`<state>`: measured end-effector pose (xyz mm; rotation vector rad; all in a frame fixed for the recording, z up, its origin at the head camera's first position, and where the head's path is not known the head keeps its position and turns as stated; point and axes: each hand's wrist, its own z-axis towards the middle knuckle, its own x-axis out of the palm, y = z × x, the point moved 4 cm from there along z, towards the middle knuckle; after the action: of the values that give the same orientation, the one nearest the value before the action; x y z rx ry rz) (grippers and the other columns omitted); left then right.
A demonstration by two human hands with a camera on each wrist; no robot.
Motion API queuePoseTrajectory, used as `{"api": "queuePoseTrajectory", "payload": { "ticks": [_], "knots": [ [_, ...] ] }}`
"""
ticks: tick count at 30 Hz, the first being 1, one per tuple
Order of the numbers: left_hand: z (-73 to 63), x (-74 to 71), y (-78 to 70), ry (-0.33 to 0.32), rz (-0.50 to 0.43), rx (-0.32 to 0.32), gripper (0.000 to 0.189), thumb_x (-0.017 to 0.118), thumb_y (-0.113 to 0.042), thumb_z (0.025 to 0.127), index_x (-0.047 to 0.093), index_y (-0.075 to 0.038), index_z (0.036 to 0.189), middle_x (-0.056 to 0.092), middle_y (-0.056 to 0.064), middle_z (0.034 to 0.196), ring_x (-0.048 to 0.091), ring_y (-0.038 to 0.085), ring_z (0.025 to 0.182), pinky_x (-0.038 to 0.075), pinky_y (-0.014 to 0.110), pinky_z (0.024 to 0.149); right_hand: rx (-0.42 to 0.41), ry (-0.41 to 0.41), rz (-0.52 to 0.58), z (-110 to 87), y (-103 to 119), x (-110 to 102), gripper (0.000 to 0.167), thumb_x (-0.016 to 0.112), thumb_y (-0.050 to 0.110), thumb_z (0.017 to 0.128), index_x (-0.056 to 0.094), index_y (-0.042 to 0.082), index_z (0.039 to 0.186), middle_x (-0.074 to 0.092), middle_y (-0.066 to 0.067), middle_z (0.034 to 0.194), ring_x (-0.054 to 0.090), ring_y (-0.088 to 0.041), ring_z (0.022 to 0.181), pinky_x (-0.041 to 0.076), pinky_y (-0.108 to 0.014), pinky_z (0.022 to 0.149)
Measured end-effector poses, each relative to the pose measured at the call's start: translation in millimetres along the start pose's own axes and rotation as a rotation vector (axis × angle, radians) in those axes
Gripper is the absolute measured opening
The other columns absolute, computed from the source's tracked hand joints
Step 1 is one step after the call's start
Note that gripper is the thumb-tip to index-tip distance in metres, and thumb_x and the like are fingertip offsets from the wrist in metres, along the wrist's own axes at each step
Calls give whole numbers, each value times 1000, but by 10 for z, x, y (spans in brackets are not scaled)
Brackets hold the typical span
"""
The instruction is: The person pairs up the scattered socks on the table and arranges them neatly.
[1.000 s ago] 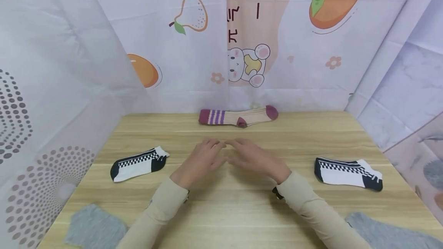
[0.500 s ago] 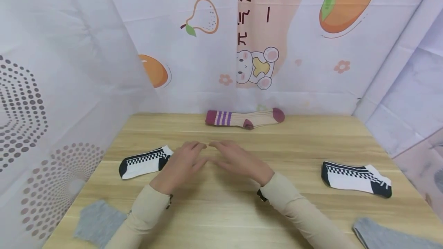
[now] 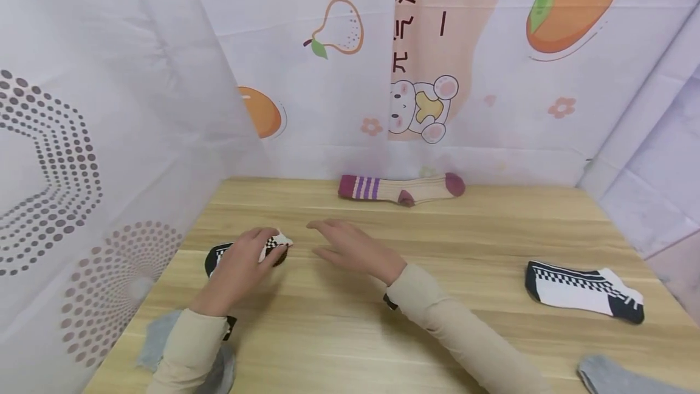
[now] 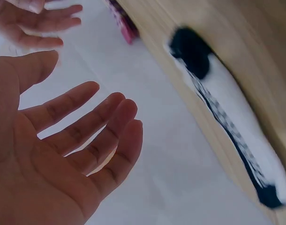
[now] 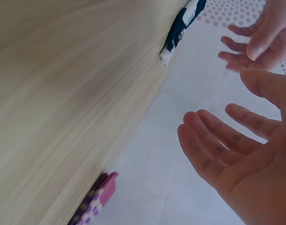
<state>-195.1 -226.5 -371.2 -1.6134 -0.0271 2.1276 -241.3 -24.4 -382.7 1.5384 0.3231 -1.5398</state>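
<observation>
My left hand (image 3: 239, 269) hovers over the left black-and-white checkered ankle sock (image 3: 280, 249) and hides its middle in the head view. In the left wrist view that hand has its fingers spread and relaxed, and the checkered sock (image 4: 232, 103) lies apart from it on the wood. My right hand (image 3: 352, 250) is held above the middle of the table, fingers loosely extended with nothing in them. Beyond it, by the back edge, lies a long cream sock (image 3: 432, 189) with maroon heel, toe and cuff and purple stripes.
A matching checkered ankle sock (image 3: 582, 290) lies at the right. Grey socks rest near the front: one grey sock (image 3: 160, 336) partly under the left sleeve, another grey sock (image 3: 618, 377) at the lower right. White printed curtains (image 3: 306, 157) enclose the wooden table (image 3: 322, 333).
My left hand has moved left, away from the right hand, and now overlaps the left checkered sock. The right hand has shifted slightly left. The head view has turned a little left.
</observation>
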Motion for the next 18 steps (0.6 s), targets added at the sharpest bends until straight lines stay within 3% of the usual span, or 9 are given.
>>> {"api": "queuePoseTrajectory", "payload": {
  "ticks": [6,12,15,18],
  "knots": [
    [-145,-206,425,-56,-16,-97,34,63,-21,98,62,5,119,64,26,116,60,44,109,47,59,91,-4,0,10,223,74,72,49,58,27,102,45,8,145,57,-13,138,55,-25,126,44,-36,106],
    [-246,-324,711,-106,-18,-154,30,63,-17,98,63,8,115,66,28,108,62,44,99,49,58,84,23,-12,45,446,117,145,47,50,35,105,48,8,143,60,-11,135,58,-21,122,47,-34,103],
    [-269,-317,828,-89,-23,-184,30,64,-17,97,64,8,114,66,29,106,63,43,94,49,58,80,31,-24,59,567,127,204,46,47,36,106,49,8,142,62,-12,130,59,-20,118,48,-34,100],
    [-296,-294,965,-30,-59,-233,33,62,-20,98,63,7,117,65,30,109,64,42,93,50,57,79,45,-17,27,696,119,293,44,48,34,105,50,8,141,63,-11,129,60,-21,117,49,-35,99]
  ]
}}
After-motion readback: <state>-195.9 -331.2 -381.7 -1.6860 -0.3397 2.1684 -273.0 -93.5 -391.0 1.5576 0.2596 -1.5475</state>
